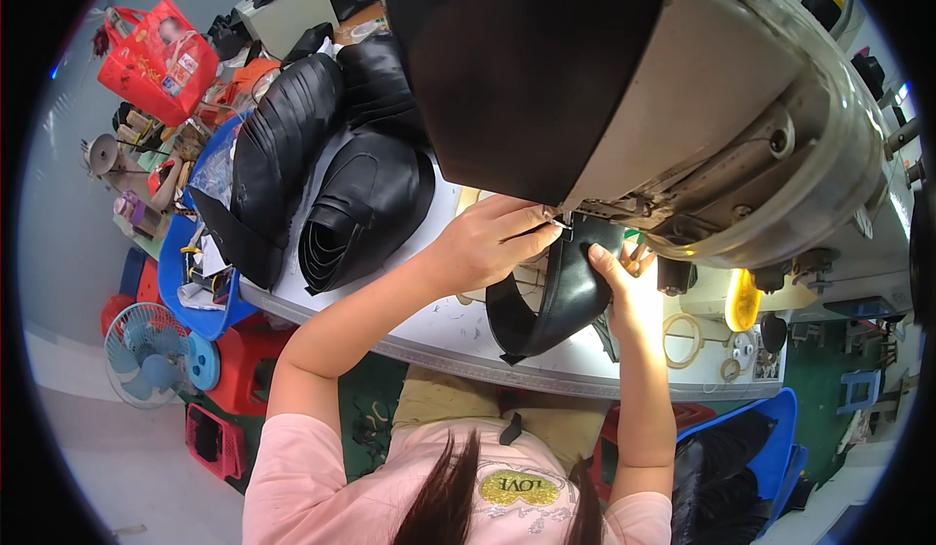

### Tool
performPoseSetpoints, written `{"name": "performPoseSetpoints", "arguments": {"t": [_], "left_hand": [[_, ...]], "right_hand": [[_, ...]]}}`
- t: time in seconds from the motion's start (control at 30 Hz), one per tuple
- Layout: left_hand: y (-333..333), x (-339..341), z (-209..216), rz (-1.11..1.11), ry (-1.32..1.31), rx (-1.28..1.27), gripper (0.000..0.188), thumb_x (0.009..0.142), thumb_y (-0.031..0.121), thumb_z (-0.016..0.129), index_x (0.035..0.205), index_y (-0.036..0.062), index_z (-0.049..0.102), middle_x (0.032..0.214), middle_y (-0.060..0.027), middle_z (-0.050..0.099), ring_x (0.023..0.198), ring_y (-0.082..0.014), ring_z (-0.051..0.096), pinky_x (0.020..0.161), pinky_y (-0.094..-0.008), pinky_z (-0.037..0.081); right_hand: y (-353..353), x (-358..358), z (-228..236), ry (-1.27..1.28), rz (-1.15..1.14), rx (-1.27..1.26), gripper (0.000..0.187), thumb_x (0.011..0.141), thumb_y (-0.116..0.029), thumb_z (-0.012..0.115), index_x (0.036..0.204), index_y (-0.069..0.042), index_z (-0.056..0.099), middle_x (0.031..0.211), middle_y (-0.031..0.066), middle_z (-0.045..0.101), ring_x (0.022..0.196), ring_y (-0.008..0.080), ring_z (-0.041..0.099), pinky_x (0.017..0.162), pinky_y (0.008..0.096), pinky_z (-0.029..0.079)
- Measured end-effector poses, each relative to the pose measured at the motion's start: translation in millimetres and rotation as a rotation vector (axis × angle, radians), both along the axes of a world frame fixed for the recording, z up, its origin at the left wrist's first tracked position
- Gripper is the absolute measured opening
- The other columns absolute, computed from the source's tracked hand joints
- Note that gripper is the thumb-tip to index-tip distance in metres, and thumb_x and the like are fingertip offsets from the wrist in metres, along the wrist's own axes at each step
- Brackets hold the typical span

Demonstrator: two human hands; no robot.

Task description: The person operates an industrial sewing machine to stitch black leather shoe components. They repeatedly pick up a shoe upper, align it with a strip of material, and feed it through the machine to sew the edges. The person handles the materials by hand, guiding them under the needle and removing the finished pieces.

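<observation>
A curved black leather piece [558, 303], bent into an open loop, hangs beneath the head of a sewing machine [721, 126]. My right hand [624, 270] grips its right side, thumb on top and the other fingers partly hidden behind. At the upper left edge of the leather, close to the needle area, my left hand [499, 243] has its fingertips pinched together. What lies between those fingertips is too small to make out. The machine's dark front cover hides part of the stitching area.
Stacked black leather pieces [366, 209] lie left on the white table [448, 335]. Further left are a blue basin [185, 282], a fan [151, 360] and a red bag [161, 62]. Tape rings [682, 340] rest at right. A blue bin [780, 418] holds more black pieces.
</observation>
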State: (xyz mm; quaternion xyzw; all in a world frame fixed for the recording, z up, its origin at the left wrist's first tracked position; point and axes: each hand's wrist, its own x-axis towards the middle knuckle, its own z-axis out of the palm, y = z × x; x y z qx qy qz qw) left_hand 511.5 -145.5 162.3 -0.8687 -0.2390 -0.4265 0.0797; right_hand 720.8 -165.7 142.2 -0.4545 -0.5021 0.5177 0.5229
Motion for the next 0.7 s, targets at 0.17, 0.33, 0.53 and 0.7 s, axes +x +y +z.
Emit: {"name": "performPoseSetpoints", "arguments": {"t": [0.17, 0.33, 0.53, 0.7], "left_hand": [[0, 5, -9, 0.014, -0.125, -0.006, 0.022, 0.065, 0.000, 0.064, 0.086, 0.0033, 0.063, 0.088, -0.0092, 0.060, 0.083, -0.0264, 0.059, 0.070, -0.0322, 0.050], [13, 6, -19, 0.012, -0.185, -0.102, 0.015, 0.067, -0.002, 0.062, 0.082, 0.0026, 0.062, 0.086, -0.0100, 0.060, 0.078, -0.0275, 0.059, 0.066, -0.0340, 0.048], [14, 3, -24, 0.041, -0.225, -0.106, 0.018, 0.066, -0.003, 0.061, 0.083, 0.0027, 0.061, 0.086, -0.0100, 0.060, 0.079, -0.0276, 0.058, 0.067, -0.0338, 0.047], [14, 6, -23, 0.042, -0.201, -0.104, 0.019, 0.066, -0.003, 0.061, 0.084, 0.0023, 0.061, 0.086, -0.0098, 0.060, 0.079, -0.0276, 0.058, 0.067, -0.0339, 0.047]], "right_hand": [[-1, 0, 1, -0.091, -0.051, 0.059, 0.028, 0.074, -0.013, 0.069, 0.095, 0.003, 0.058, 0.087, 0.0120, 0.063, 0.078, 0.0197, 0.059, 0.073, 0.0297, 0.045], [-15, 1, 8, -0.350, -0.224, 0.149, 0.019, 0.076, -0.009, 0.064, 0.090, 0.002, 0.058, 0.080, 0.0092, 0.061, 0.072, 0.0163, 0.057, 0.066, 0.0267, 0.045], [-80, 98, 23, -1.129, -0.778, 0.776, 0.009, 0.080, -0.003, 0.056, 0.071, 0.000, 0.058, 0.070, 0.0092, 0.059, 0.065, 0.0183, 0.056, 0.060, 0.0293, 0.046], [-66, 295, 151, -1.081, -1.369, 1.073, 0.019, 0.089, -0.012, 0.050, 0.094, 0.004, 0.061, 0.085, 0.0105, 0.062, 0.076, 0.0164, 0.059, 0.070, 0.0269, 0.047]]}}
